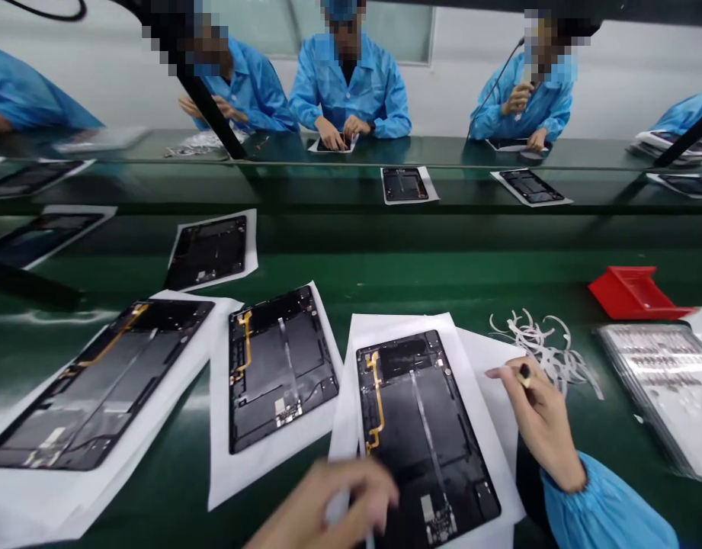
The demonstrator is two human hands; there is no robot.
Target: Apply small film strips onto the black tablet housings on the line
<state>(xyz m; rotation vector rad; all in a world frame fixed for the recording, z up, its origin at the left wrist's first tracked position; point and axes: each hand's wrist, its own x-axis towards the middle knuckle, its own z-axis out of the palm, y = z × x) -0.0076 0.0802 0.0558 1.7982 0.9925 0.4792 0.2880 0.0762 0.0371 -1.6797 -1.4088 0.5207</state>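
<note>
A black tablet housing (408, 427) lies on white paper (405, 326) in front of me. It has an orange flex cable (379, 396) along its left side and a grey strip down the middle. My left hand (333, 503) is over its lower left edge, fingers curled and smeared by motion; I cannot tell whether anything is in them. Just right of the housing, my right hand (542, 423) is closed around a slim tan stick with a dark end (524, 374). Its thumb points out to the left. Curled white strips (536, 339) lie behind that hand.
To the left lie two similar housings (282, 366) (107, 381) on paper. A red bin (636, 293) and clear-covered trays of small parts (665, 381) stand at right. Beyond, more housings (210, 248) rest on the green bench, and co-workers in blue (351, 84) sit opposite.
</note>
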